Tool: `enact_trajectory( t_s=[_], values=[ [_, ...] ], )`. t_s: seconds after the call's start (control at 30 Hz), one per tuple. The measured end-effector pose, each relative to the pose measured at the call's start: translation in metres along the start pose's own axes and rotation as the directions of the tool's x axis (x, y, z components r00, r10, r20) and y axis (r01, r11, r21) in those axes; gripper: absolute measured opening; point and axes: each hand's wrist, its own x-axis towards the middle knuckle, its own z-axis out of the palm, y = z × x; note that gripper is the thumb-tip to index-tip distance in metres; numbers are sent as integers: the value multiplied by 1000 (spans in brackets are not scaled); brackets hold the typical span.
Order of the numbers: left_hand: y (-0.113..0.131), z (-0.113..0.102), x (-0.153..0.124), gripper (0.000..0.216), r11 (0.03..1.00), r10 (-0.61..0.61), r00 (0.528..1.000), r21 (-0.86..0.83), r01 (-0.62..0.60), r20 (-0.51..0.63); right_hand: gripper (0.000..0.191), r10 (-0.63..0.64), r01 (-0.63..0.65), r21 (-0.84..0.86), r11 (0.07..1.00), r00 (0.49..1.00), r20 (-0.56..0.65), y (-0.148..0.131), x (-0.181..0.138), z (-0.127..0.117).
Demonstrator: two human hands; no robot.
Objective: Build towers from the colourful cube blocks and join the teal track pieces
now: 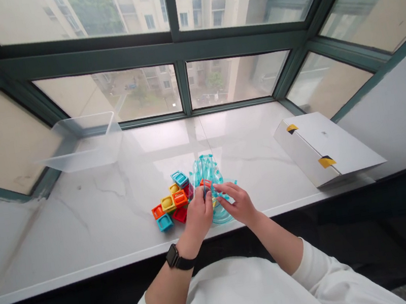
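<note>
Feed's up from the head cam, and the biggest thing on it is the dark green window frame (149, 52), eight panes I can make out, with apartment blocks outside. Under it runs one long white marble sill (84, 227), glossy with grey veins. Taking my view as a clock face, there's one clear plastic bin (81, 145) at ten o'clock, thin-walled and rectangular, and one flat white cardboard box (325, 148) at three o'clock, with two yellow-and-black tape strips (327, 161) on it.

Dead centre, just toward six o'clock, sits a heap of transparent teal track (209, 171), curved and ridged, so many pieces overlap that I can't count them. Touching it at nine o'clock is a pile of hollow square plastic blocks (167, 204), at least eight: two blue, two yellow, two orange, two red.

My left hand (198, 218) is clenched around one thin clear strip (206, 190), and the right hand (239, 203) has its fingers curled onto the teal track, though I can't tell if that's a real grip. One black watch (172, 256) sits on the left wrist
</note>
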Motion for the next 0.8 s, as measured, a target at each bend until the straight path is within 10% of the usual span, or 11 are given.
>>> enact_trajectory(
  t_s=[0.8],
  values=[
    [2, 14, -8, 32, 983, 157, 986, 84, -161, 54, 30, 247, -243, 74, 967, 967, -59, 5, -19, -10]
  ],
)
